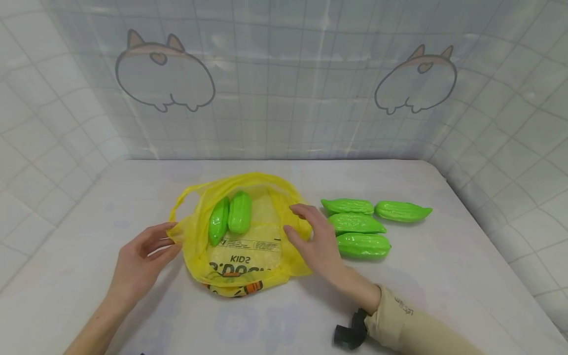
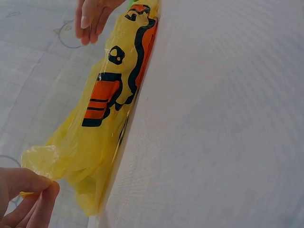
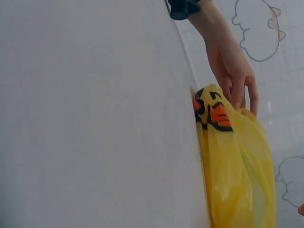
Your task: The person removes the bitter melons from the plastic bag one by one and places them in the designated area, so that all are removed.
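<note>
A yellow plastic bag (image 1: 290, 251) lies on the table with its mouth spread wide. Inside it rest two glossy green bitter melons (image 1: 240, 212), side by side. At the bag's left edge my left hand (image 1: 144, 254) pinches the thin plastic between thumb and fingers; the left wrist view shows that hand (image 2: 28, 194) gripping a corner of the bag (image 2: 80, 156). My right hand (image 1: 321, 244) hovers at the bag's right side, thumb and fingers apart, with nothing held between them. Beyond the right hand lie several more bitter melons (image 1: 364, 245), partly covered by it.
White table surface (image 1: 421, 296) surrounds the bag. A tiled-pattern sheet (image 1: 293, 98) with animal drawings stands at the back, and similar panels (image 1: 510, 123) rise on both sides. A black wrist device (image 1: 350, 335) sits on the right forearm by its beige sleeve (image 1: 412, 320).
</note>
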`<state>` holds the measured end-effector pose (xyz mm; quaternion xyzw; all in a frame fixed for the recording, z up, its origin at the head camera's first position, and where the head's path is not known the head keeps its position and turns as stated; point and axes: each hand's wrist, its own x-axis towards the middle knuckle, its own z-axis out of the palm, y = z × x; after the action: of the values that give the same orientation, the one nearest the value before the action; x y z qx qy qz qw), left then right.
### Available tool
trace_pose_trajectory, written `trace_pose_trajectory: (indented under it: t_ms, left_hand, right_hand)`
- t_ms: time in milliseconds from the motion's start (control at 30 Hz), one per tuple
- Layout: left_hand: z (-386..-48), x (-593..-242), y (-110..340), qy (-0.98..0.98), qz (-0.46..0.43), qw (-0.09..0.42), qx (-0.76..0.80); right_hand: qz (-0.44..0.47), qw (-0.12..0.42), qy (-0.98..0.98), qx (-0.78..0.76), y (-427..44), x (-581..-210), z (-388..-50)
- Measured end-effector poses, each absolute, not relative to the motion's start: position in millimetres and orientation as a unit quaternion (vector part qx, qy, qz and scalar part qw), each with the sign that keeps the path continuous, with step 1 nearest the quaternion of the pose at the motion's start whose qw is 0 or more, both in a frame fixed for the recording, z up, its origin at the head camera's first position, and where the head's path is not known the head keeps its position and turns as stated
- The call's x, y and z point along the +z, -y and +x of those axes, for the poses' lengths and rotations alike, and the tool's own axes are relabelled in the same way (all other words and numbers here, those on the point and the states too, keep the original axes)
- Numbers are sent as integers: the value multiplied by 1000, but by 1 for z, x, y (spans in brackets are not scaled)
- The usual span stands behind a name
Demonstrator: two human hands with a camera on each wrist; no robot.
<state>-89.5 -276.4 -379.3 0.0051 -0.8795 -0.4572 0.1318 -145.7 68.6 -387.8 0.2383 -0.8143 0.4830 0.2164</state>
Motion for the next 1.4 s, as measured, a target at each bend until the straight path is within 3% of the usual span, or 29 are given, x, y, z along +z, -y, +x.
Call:
trace_pose_trajectory:
  t_ms: [867, 1400]
  left_hand:
    - [-90, -383, 279, 878, 17, 134, -459]
    - [-91, -381, 277, 882, 18, 127, -455]
  right_hand:
    - [202, 73, 853, 475, 8, -401, -157]
    - [181, 75, 896, 399, 30, -407, -168]
